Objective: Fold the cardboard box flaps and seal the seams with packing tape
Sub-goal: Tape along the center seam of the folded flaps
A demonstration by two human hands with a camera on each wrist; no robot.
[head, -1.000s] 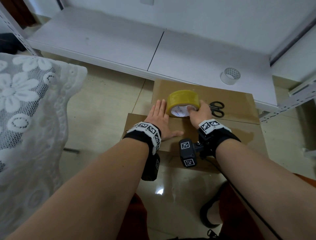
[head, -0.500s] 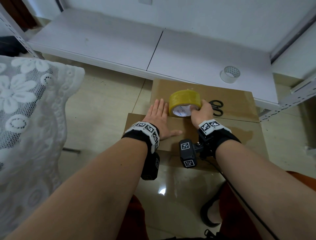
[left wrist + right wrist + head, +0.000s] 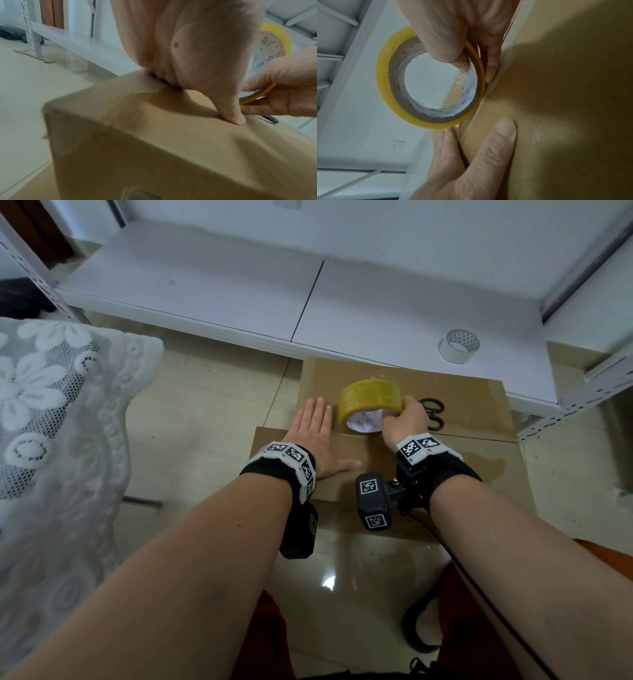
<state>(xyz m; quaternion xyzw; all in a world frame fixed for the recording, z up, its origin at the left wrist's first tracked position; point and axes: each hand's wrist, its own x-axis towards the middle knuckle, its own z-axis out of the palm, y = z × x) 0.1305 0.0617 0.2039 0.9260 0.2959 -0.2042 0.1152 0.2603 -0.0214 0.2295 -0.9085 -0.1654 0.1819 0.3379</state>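
Note:
A brown cardboard box (image 3: 479, 474) stands on the floor with its top flaps folded flat, also seen close in the left wrist view as the box (image 3: 154, 148) and in the right wrist view as the box (image 3: 565, 94). My left hand (image 3: 313, 436) lies flat on the top, fingers straight, pressing beside the centre seam. My right hand (image 3: 406, 419) grips a yellow tape roll (image 3: 370, 400) standing on edge on the seam, thumb inside the core. The roll (image 3: 426, 81) touches the cardboard. The left thumb (image 3: 229, 108) presses down next to the roll (image 3: 272, 44).
Black scissors (image 3: 433, 412) lie on the far flap, right of my right hand. A small clear tape roll (image 3: 459, 345) sits on the low white shelf (image 3: 239, 285) behind the box. A white lace cloth (image 3: 51, 422) hangs at the left. Glossy tile floor (image 3: 205, 405) surrounds the box.
The right hand has moved the yellow roll slightly right along the seam, away from the left hand. The left hand has stayed flat in place.

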